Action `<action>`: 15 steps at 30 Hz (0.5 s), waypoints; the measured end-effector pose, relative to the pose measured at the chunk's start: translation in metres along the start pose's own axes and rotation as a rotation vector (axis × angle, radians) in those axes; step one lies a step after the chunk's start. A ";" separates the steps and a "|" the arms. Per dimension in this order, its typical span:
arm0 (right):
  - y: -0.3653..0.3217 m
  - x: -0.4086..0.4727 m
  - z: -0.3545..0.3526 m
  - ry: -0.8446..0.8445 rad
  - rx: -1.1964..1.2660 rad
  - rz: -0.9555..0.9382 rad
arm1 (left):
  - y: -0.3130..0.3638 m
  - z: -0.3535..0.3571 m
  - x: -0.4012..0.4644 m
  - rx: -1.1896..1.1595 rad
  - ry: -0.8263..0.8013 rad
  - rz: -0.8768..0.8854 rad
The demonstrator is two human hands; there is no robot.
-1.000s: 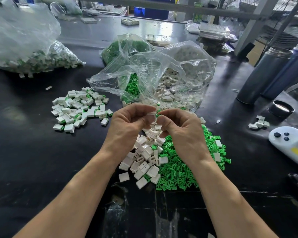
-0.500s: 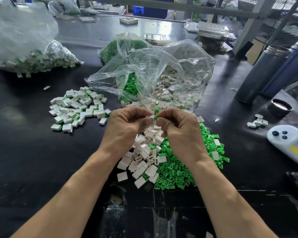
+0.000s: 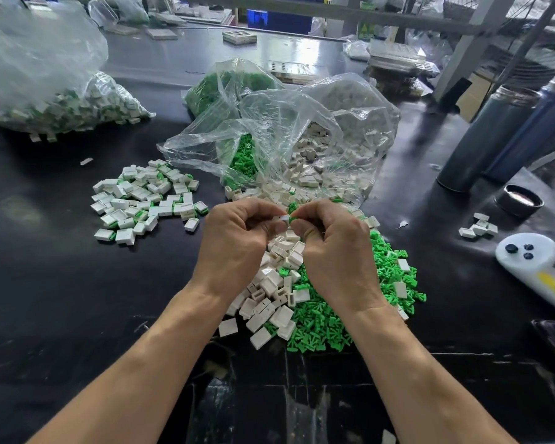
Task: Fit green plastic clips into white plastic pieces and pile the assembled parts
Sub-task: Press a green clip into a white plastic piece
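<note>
My left hand [image 3: 234,241] pinches a small white plastic piece [image 3: 281,218] between thumb and fingers. My right hand [image 3: 337,248] pinches a green clip [image 3: 292,218] and holds it against the white piece's right end. Both hands meet above a heap of loose white pieces [image 3: 269,296] and a heap of green clips [image 3: 318,325]. A pile of assembled white-and-green parts [image 3: 141,200] lies to the left on the black table.
Clear plastic bags with green clips [image 3: 241,161] and white pieces [image 3: 321,155] lie open behind the hands. A bag of assembled parts [image 3: 61,104] sits far left. Two metal flasks [image 3: 487,136], a lid [image 3: 521,200], a few white pieces [image 3: 478,227] and a white tool [image 3: 532,264] stand on the right.
The hands stay together over the heaps; the green clip now shows at the white piece's right end between my fingertips.
</note>
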State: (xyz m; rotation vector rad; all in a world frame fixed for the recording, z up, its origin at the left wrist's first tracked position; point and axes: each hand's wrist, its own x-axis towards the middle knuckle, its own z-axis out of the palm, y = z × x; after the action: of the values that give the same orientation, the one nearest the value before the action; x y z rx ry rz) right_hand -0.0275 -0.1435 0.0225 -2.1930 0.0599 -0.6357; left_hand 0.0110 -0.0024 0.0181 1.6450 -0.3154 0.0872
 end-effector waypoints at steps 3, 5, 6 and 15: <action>0.000 0.000 -0.001 -0.015 -0.028 -0.017 | 0.000 -0.003 0.001 0.022 -0.027 -0.009; 0.000 -0.001 -0.001 -0.021 -0.004 0.003 | 0.001 -0.003 0.002 0.024 -0.035 -0.013; 0.001 -0.001 0.000 -0.023 0.029 0.027 | 0.001 -0.003 0.002 0.013 -0.031 -0.017; 0.006 -0.001 0.002 -0.013 0.402 0.199 | -0.002 -0.001 0.003 -0.131 -0.014 -0.074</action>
State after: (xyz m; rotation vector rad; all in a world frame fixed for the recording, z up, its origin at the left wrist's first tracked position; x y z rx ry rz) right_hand -0.0267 -0.1460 0.0163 -1.7766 0.1300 -0.4736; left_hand 0.0147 -0.0022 0.0175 1.5260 -0.2659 -0.0009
